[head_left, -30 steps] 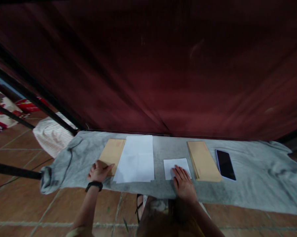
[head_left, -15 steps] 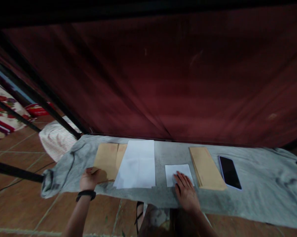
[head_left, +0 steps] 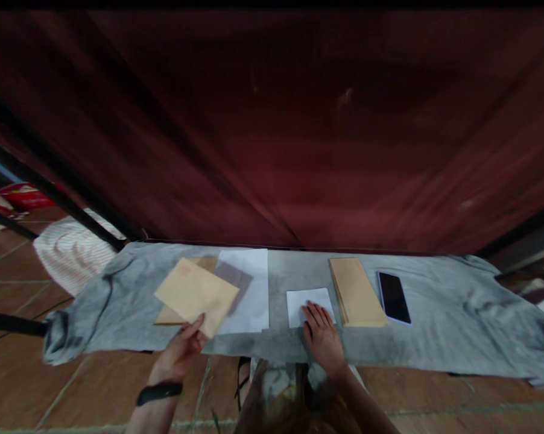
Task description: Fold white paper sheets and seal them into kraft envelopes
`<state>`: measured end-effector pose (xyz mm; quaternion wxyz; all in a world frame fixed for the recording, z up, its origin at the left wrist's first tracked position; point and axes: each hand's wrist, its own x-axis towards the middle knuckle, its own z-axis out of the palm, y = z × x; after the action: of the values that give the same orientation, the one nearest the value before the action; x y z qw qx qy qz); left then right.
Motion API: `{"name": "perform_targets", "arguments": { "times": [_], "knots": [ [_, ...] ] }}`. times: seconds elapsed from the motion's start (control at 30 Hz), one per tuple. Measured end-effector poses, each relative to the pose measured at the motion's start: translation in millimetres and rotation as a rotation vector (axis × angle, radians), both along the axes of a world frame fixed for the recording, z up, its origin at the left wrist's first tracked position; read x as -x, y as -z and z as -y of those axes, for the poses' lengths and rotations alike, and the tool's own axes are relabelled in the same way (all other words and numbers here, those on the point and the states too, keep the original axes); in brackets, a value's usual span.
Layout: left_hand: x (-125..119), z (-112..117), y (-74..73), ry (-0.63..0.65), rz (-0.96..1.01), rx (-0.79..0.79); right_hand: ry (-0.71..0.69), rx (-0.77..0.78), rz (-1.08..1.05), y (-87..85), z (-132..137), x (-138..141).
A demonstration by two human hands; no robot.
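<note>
Between thumb and fingers, my left hand (head_left: 184, 349) grips a brown paper envelope (head_left: 197, 292) by its near edge. The envelope is raised and tilted, casting a shadow on the white paper sheets (head_left: 249, 301) beneath. More brown envelopes (head_left: 167, 316) lie under it at the left, mostly covered. My right hand (head_left: 322, 334) rests flat, fingers stretched out, on a folded white paper (head_left: 306, 296). Just right of that paper lies a stack of brown envelopes (head_left: 357, 295).
A grey cloth (head_left: 453, 313) covers the bench-like surface. Near its right part lies a phone (head_left: 394, 297) with a dark screen. A dark red curtain (head_left: 272, 150) hangs behind. Dark bars (head_left: 82, 211) and a striped cloth (head_left: 75, 247) are at the left, above a tiled floor (head_left: 104, 386).
My left hand has lifted one envelope off the left pile and moved it right, turning it over the white sheets. My right hand stays on the folded paper. The view has shifted slightly.
</note>
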<state>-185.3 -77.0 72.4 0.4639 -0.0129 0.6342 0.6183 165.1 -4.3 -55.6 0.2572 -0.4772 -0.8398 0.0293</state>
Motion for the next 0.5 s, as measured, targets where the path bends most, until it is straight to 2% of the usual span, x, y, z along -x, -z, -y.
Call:
{"name": "perform_targets", "arguments": {
  "times": [0.03, 0.1, 0.2, 0.37, 0.5],
  "knots": [
    [-22.4, -4.1, 7.6, 0.045, 0.089, -0.064, 0.000, 0.003, -0.002, -0.6, 0.1, 0.1],
    [-61.7, -11.1, 21.3, 0.041, 0.169, -0.117, -0.002, 0.009, -0.009, -2.0, 0.1, 0.0],
    [-100.9, -18.0, 36.9, 0.039, 0.241, -0.132, -0.009, 0.023, -0.021, -4.1, -0.3, -0.8],
    [-123.9, -23.1, 58.3, 0.017, 0.277, -0.102, -0.033, 0.059, -0.077, -6.8, -3.5, -3.4],
    [-133.8, -22.9, 67.7, 0.012, 0.286, -0.095, 0.018, 0.144, -0.263, -12.0, -5.8, 3.4]
  ]
}}
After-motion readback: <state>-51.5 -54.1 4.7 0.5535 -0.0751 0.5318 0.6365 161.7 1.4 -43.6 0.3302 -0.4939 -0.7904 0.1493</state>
